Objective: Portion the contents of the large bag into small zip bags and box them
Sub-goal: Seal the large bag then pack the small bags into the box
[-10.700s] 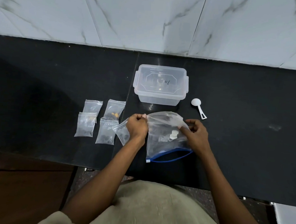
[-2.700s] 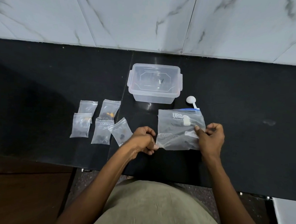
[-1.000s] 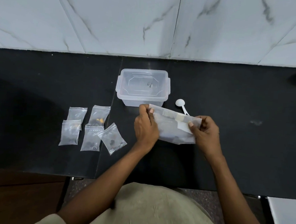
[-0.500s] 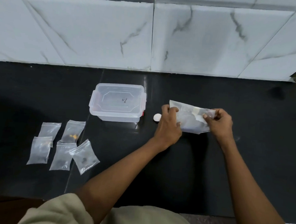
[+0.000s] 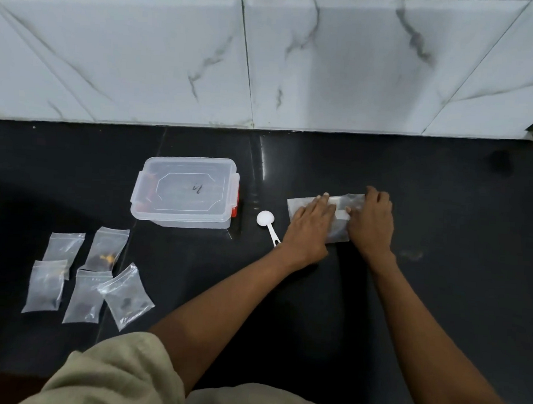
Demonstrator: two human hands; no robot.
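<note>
The large clear bag (image 5: 340, 205) lies folded flat on the black counter, right of centre. My left hand (image 5: 311, 227) lies flat on its left part and my right hand (image 5: 370, 224) presses on its right part, fingers straight. A clear plastic box (image 5: 185, 193) with its lid on and red clips stands to the left. Several small zip bags (image 5: 91, 276) with dark bits inside lie in a cluster at the front left. A white scoop (image 5: 267, 222) lies between the box and my left hand.
The black counter (image 5: 439, 288) runs to a white marble-tiled wall (image 5: 266, 62) behind. A seam in the counter runs past the box's right side. The counter's front edge is near my body, where a beige garment (image 5: 120, 376) shows.
Both hands moved the folded large bag to the right and set it down on the counter. They went from gripping its ends in the air to pressing it flat.
</note>
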